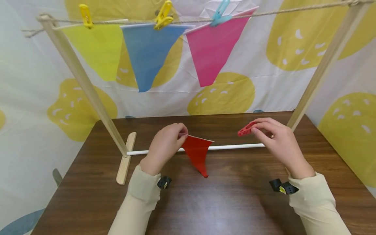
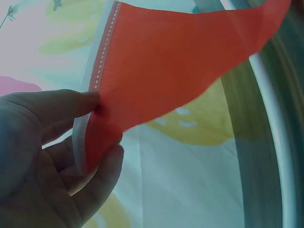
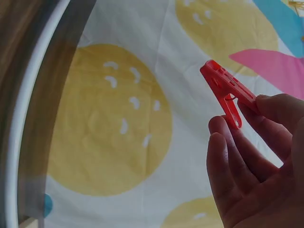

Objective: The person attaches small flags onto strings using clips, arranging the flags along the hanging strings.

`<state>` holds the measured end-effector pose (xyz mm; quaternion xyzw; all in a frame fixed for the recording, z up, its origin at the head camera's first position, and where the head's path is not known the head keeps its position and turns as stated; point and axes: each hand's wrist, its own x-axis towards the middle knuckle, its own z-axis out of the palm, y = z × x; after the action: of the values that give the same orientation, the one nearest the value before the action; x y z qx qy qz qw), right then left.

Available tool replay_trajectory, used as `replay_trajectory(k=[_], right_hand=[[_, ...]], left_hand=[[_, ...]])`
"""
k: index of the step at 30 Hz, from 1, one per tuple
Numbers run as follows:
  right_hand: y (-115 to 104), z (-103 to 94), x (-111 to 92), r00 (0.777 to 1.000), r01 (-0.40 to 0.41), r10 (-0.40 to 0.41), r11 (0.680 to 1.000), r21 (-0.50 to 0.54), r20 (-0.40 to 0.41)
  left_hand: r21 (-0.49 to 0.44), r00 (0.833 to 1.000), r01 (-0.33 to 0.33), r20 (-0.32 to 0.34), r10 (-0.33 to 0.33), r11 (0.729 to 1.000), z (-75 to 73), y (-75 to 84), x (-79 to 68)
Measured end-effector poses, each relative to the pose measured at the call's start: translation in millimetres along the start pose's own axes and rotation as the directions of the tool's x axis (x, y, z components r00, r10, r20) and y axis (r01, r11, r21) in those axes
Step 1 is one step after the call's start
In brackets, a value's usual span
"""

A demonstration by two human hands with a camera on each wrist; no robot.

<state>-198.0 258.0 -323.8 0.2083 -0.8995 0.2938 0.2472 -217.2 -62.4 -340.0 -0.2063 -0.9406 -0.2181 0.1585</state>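
My left hand pinches a red pennant flag by one end of its white-edged top; the pointed end hangs down over the table. In the left wrist view, thumb and fingers grip the stitched edge of the flag. To the right, my right hand holds a red clothespin by one end, its other end pointing left. The right wrist view shows the clothespin between thumb and fingers. Both hands are above the table, apart from each other.
A rope runs between two wooden posts. Yellow, blue and pink pennants hang from it by clothespins. A white rod joins the posts low over the brown table. A patterned cloth stands behind.
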Motion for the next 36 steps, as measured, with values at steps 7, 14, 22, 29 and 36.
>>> replay_trajectory(k=[7,14,22,29,36], right_hand=[[-10.1,-12.4,14.7,0.999,0.046,-0.047,0.999,-0.017,-0.026],[-20.2,-22.6,26.6,0.995,0.09,-0.09,0.996,-0.018,-0.031],[-33.2,-37.3,42.4,0.984,0.167,-0.17,0.984,-0.057,-0.049],[-39.8,-50.1,57.0,0.971,0.224,-0.228,0.972,-0.065,-0.069],[-46.8,-59.8,67.1,0.958,0.259,-0.265,0.964,-0.064,-0.105]], left_hand=[[0.018,0.998,-0.035,-0.053,0.036,0.999,-8.9,15.8,16.7],[0.046,0.988,-0.114,-0.1,0.118,0.992,-14.7,29.8,34.5],[0.09,0.965,-0.196,-0.16,0.208,0.977,-18.8,39.3,45.1],[0.108,0.932,-0.272,-0.22,0.29,0.956,-23.0,45.7,58.7],[0.113,0.91,-0.316,-0.246,0.334,0.942,-29.5,56.5,71.3]])
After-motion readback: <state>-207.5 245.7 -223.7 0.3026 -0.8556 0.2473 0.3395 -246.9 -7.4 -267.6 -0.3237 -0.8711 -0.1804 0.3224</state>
